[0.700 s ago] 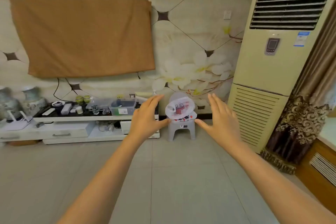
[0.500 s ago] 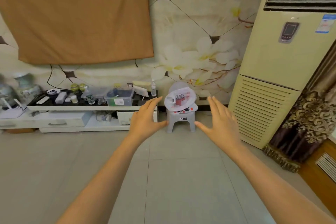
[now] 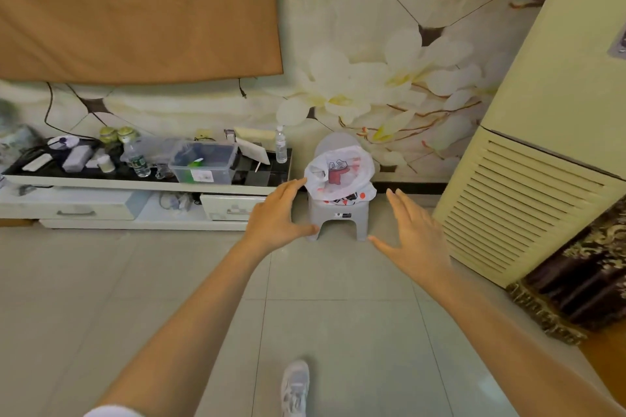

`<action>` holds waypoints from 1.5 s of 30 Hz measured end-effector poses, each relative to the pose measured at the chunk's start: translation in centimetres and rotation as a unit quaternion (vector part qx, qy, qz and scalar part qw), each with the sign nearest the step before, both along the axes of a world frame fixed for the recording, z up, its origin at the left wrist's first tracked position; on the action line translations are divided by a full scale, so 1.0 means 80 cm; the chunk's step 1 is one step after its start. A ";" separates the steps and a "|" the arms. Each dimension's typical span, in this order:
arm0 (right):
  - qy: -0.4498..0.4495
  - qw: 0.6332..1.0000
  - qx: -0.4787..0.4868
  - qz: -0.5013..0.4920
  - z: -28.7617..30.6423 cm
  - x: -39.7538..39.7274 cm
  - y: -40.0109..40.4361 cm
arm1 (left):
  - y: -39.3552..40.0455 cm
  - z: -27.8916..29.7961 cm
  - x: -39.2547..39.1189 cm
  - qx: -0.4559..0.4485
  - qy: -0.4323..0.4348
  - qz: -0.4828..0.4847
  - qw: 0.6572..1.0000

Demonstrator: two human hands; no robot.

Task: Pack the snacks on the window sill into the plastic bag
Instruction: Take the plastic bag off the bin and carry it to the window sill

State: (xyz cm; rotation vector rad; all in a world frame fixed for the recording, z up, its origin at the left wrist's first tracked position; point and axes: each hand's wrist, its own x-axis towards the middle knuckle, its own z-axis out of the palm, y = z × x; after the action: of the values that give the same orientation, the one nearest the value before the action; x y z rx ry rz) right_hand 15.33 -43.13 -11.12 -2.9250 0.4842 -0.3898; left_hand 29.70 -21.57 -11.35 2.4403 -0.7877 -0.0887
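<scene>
While outstretched toward the plastic bag (image 3: 339, 176), both hands empty: left hand (image 3: 276, 213), right hand (image 3: 415, 235), fingers straight.

There is one white plastic bag (image 3: 339, 176) with red and black print, and it sits on one small grey plastic stool (image 3: 338, 215). Two bare hands are in view, the left hand (image 3: 276, 215) and the right hand (image 3: 415, 239). One grey sneaker (image 3: 295, 387) shows at the bottom. On the one low white cabinet (image 3: 101, 204) I count two clear plastic water bottles (image 3: 281, 146), one clear plastic storage box (image 3: 202, 162) and two green-lidded jars (image 3: 117, 135). One tall cream air conditioner (image 3: 538, 152) stands at the right, and one brown cloth (image 3: 135, 7) hangs on the wall.
</scene>
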 end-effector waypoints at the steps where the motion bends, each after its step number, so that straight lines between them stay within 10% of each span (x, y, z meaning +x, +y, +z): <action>1: 0.011 1.000 0.001 0.001 -0.006 0.027 -0.008 | -0.009 -0.007 0.028 0.001 0.007 -0.005 1.000; 25: 0.133 0.986 0.094 -0.030 -0.129 0.554 -0.297 | -0.295 -0.135 0.568 0.066 0.108 -0.053 0.991; 37: 0.252 0.963 0.090 -0.008 -0.331 0.790 -0.411 | -0.442 -0.355 0.769 0.134 0.250 -0.039 0.958; 45: 0.272 0.960 0.028 -0.057 -0.520 0.846 -0.474 | -0.490 -0.553 0.843 0.243 0.174 -0.073 0.951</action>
State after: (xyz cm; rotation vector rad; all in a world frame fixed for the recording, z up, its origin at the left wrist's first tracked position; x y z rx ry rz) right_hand 83.05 -81.04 -52.75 -2.9275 0.7170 0.4302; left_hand 97.17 -60.74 -55.60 2.6921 -0.8569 -0.8370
